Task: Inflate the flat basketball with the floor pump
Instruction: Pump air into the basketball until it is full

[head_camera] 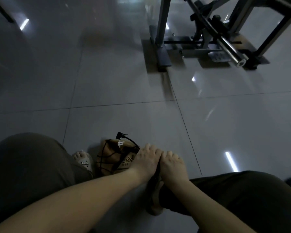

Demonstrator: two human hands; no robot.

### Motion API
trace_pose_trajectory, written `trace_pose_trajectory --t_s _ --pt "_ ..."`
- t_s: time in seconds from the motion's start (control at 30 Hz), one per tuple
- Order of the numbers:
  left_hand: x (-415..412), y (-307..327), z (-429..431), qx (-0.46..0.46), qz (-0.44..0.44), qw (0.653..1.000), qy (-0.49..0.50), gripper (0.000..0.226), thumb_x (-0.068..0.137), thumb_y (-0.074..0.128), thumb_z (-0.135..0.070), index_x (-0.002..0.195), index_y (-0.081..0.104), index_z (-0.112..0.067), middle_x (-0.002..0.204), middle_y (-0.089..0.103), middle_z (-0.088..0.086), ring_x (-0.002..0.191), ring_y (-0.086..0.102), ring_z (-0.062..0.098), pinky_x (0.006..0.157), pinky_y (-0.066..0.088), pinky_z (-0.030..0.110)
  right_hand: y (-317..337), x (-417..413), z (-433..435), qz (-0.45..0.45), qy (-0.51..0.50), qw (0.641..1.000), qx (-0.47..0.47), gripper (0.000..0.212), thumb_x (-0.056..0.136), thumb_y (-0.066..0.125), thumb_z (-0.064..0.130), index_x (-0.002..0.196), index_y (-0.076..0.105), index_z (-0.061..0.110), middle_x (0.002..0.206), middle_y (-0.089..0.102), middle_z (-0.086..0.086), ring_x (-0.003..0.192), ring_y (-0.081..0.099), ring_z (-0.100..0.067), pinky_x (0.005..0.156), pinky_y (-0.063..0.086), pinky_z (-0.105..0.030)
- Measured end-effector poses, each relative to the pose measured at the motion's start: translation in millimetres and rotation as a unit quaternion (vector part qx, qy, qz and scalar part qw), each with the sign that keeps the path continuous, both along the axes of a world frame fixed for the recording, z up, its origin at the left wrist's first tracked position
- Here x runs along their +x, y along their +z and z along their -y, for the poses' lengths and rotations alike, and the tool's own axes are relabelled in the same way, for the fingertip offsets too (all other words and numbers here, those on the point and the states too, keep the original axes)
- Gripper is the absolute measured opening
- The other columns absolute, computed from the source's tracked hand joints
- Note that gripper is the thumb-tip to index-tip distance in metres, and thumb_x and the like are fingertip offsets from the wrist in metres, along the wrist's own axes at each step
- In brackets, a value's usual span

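Both hands sit side by side low in the view, knuckles up and touching each other. The left hand (147, 159) and the right hand (170, 163) press down together on something dark between them, most likely the pump handle (155, 178), though only a narrow dark strip shows below the wrists; the fingers curl over and out of sight, so I cannot tell how firmly they are clamped on it. Both forearms are bare and reach in from the bottom edge.

Just to the left of the hands, touching the left one, the flat basketball (110, 158) lies crumpled on the floor (124, 84), brown with black seams and some printed marks. A thin black hose (133, 142) runs across its top to a black nozzle head (120, 136), with small white tags just beside it.

Left of the ball is a foot in a pale sandal (83, 159). 2 knees in dark olive trousers (29, 163) frame the scene at either side.

Well apart, at the upper right, a black and grey metal exercise frame (208, 36) stands on the glossy grey tiled floor, which carries several bright reflections of lights.
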State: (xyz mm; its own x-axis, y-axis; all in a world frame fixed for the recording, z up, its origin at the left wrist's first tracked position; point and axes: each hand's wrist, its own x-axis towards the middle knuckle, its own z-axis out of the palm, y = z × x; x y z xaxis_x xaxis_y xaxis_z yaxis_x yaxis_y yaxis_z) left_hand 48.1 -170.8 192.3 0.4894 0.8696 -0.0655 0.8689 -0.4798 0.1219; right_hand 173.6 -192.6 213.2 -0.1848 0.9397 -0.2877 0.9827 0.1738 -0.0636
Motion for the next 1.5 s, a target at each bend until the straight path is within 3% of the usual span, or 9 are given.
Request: trace_pose_trajectory --t_s 0.13,0.3,0.43,0.83,1.07,1.23,1.3,1.4,1.5 --pt "6 35 -6 -0.022 -0.001 1.000 -0.008 0.021 0.097 0.039 -0.018 0.115 0.049 -0.019 0.117 0.053 0.007 0.110 0.048 0.028 0.093 0.039 0.038 40 4 -1 -0.060 -0.027 0.998 0.024 0.021 0.091 0.053 0.016 0.111 0.054 0.016 0.110 0.057 -0.005 0.100 0.058 -0.026 0.075 0.039 -0.028" --pt "3 124 -25 0.120 0.150 0.981 -0.031 0.010 0.087 0.055 -0.019 0.096 0.056 -0.015 0.094 0.058 0.005 0.085 0.052 0.023 0.072 0.042 0.032 113 20 -10 -0.098 -0.046 0.967 0.232 0.010 0.084 0.061 0.017 0.088 0.052 0.018 0.083 0.053 0.000 0.068 0.050 -0.019 0.058 0.044 -0.031" --pt "-1 150 -20 0.167 0.162 0.972 -0.037 0.007 0.080 0.057 -0.016 0.086 0.054 -0.015 0.081 0.055 0.004 0.072 0.048 0.021 0.067 0.029 0.029 129 21 -4 -0.087 -0.032 0.950 0.299 0.010 0.083 0.061 0.021 0.089 0.055 0.016 0.083 0.055 -0.001 0.071 0.046 -0.017 0.060 0.045 -0.032" --pt "-6 18 5 0.115 0.041 0.993 0.004 0.020 0.083 0.032 -0.018 0.087 0.052 -0.018 0.081 0.054 0.006 0.071 0.049 0.023 0.063 0.041 0.036 11 -5 4 -0.001 -0.011 0.987 0.160 0.005 0.076 0.055 0.009 0.077 0.053 0.013 0.071 0.049 -0.009 0.056 0.045 -0.025 0.048 0.032 -0.032" --pt "-2 -2 8 0.036 0.021 0.999 0.007 0.029 0.080 0.026 -0.016 0.088 0.054 -0.017 0.082 0.054 0.006 0.074 0.051 0.022 0.060 0.042 0.033 -4 -2 5 0.025 -0.010 0.999 0.022 0.012 0.095 0.041 0.016 0.107 0.045 0.018 0.102 0.048 -0.006 0.090 0.050 -0.024 0.078 0.050 -0.038" --pt "3 17 8 -0.039 0.003 0.999 0.029 0.033 0.094 0.026 -0.016 0.114 0.052 -0.016 0.113 0.054 0.010 0.105 0.050 0.029 0.088 0.041 0.039 20 0 6 -0.038 -0.036 0.998 -0.019 0.020 0.090 0.052 0.012 0.109 0.048 0.017 0.110 0.053 -0.005 0.102 0.055 -0.025 0.079 0.047 -0.033" --pt "4 38 1 -0.012 0.027 0.999 0.038 0.022 0.096 0.037 -0.016 0.113 0.053 -0.015 0.114 0.055 0.010 0.107 0.050 0.030 0.088 0.041 0.040 39 2 4 -0.070 -0.056 0.996 0.021 0.020 0.084 0.058 0.012 0.102 0.049 0.017 0.105 0.055 -0.005 0.095 0.057 -0.027 0.070 0.041 -0.032" --pt "4 93 -15 0.052 0.124 0.990 0.039 0.012 0.091 0.051 -0.017 0.099 0.057 -0.013 0.102 0.058 0.009 0.095 0.052 0.027 0.074 0.038 0.035 77 9 -3 -0.105 -0.068 0.976 0.181 0.011 0.081 0.045 0.013 0.090 0.052 0.015 0.090 0.058 -0.007 0.075 0.051 -0.026 0.060 0.038 -0.033" --pt "1 139 -25 0.115 0.159 0.979 0.051 0.004 0.086 0.058 -0.014 0.085 0.054 -0.014 0.088 0.056 0.004 0.079 0.048 0.021 0.066 0.029 0.029 109 10 -2 -0.145 -0.047 0.944 0.293 0.031 0.084 0.030 0.025 0.094 0.056 0.012 0.086 0.056 -0.004 0.072 0.047 -0.021 0.058 0.041 -0.034"
